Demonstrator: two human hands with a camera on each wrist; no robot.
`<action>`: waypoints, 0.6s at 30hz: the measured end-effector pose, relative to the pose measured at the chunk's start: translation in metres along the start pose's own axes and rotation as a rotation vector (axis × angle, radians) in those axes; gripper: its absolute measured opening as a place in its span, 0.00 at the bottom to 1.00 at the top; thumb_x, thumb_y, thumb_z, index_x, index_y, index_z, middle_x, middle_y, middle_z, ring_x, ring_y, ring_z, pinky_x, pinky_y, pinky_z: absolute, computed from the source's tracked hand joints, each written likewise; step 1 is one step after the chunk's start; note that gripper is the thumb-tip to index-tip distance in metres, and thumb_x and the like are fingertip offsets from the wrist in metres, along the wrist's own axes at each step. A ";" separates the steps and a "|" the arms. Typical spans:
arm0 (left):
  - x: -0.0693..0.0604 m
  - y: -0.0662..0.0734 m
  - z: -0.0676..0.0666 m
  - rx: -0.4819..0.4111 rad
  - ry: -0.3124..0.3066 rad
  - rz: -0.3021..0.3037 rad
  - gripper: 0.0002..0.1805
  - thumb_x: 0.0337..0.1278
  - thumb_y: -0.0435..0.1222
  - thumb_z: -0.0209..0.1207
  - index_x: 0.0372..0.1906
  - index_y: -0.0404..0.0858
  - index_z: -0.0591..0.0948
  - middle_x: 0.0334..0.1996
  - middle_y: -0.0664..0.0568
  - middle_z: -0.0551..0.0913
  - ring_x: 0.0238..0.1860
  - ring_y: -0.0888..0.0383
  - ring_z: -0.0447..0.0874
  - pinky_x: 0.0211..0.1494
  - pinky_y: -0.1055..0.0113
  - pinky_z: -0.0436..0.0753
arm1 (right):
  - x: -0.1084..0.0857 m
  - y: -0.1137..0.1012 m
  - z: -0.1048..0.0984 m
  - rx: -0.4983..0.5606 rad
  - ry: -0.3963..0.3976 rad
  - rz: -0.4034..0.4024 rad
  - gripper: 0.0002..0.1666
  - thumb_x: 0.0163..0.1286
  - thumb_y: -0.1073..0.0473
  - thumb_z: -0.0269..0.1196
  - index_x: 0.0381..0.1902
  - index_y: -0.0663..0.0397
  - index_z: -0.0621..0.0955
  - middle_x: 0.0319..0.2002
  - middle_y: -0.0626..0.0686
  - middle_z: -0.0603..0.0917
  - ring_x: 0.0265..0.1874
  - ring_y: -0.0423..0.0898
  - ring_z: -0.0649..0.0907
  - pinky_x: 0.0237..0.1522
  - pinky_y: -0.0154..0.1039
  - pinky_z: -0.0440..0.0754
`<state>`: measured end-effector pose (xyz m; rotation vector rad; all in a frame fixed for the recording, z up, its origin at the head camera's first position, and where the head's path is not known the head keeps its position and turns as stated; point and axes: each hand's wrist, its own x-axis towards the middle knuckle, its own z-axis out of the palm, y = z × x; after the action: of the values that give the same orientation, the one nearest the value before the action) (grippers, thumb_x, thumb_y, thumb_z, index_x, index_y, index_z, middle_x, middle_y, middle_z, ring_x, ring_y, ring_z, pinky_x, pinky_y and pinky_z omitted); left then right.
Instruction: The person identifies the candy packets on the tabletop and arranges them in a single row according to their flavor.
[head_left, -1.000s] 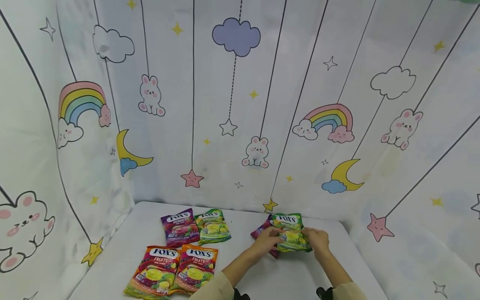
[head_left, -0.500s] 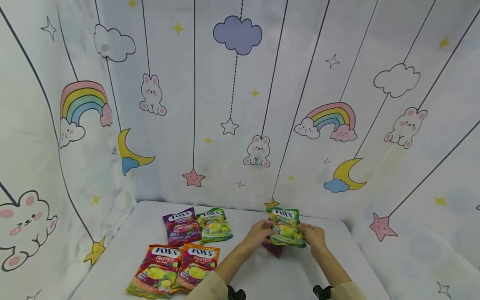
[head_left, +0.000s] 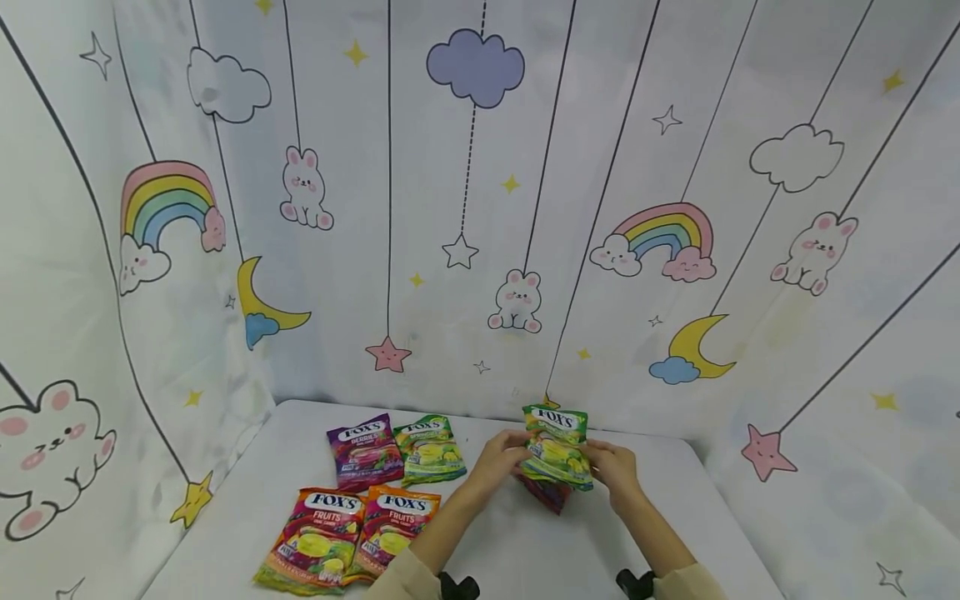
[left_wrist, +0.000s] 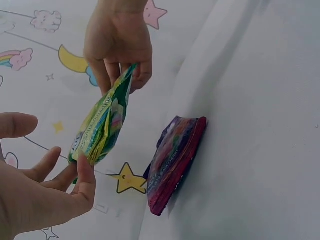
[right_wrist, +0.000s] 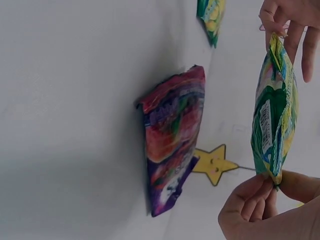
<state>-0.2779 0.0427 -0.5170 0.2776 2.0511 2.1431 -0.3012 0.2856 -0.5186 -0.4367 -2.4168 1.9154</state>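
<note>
Both hands hold up a green candy bag, one at each side. My left hand grips its left edge; in the left wrist view that hand has its fingertips at the bag's near end, thumb lifted away. My right hand pinches the other edge between thumb and fingers, as the right wrist view shows at the bag's lower end. Below the raised bag, a purple-red bag lies on the table, partly hidden in the head view but plain in the wrist views.
On the white table's left part lie a purple bag, a second green bag and two orange-red bags, the right one partly behind the left sleeve. A patterned curtain stands behind the table.
Both hands have carried the green bag left and up in the head view, from over the purple-red bag's right side. The purple-red bag's lower part shows beneath it. The other bags stay put.
</note>
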 end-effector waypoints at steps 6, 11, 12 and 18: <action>-0.008 0.003 -0.006 0.044 0.030 0.026 0.23 0.67 0.39 0.61 0.64 0.35 0.79 0.63 0.43 0.80 0.56 0.52 0.81 0.57 0.49 0.83 | -0.003 -0.004 0.007 0.017 -0.014 0.015 0.27 0.73 0.56 0.67 0.62 0.71 0.80 0.49 0.59 0.88 0.39 0.44 0.85 0.44 0.38 0.85; -0.015 0.005 -0.011 0.069 0.049 0.061 0.22 0.68 0.38 0.61 0.63 0.35 0.79 0.62 0.42 0.80 0.57 0.48 0.82 0.55 0.51 0.83 | -0.009 -0.007 0.014 0.022 -0.028 0.021 0.27 0.73 0.56 0.67 0.62 0.71 0.79 0.49 0.60 0.88 0.39 0.44 0.86 0.45 0.39 0.85; -0.016 0.005 -0.012 0.074 0.053 0.066 0.22 0.69 0.38 0.61 0.63 0.35 0.79 0.62 0.42 0.80 0.57 0.48 0.82 0.55 0.51 0.83 | -0.010 -0.008 0.015 0.021 -0.032 0.017 0.27 0.73 0.56 0.67 0.62 0.71 0.79 0.50 0.60 0.88 0.40 0.44 0.86 0.45 0.40 0.85; -0.023 0.001 -0.017 0.110 0.094 0.104 0.21 0.69 0.39 0.61 0.62 0.36 0.80 0.61 0.42 0.81 0.55 0.49 0.82 0.52 0.55 0.82 | -0.016 -0.010 0.020 0.044 -0.061 0.008 0.26 0.73 0.57 0.68 0.60 0.71 0.80 0.47 0.59 0.88 0.40 0.44 0.87 0.44 0.40 0.86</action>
<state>-0.2596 0.0205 -0.5174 0.3099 2.2585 2.1436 -0.2918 0.2605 -0.5115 -0.3916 -2.4080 2.0098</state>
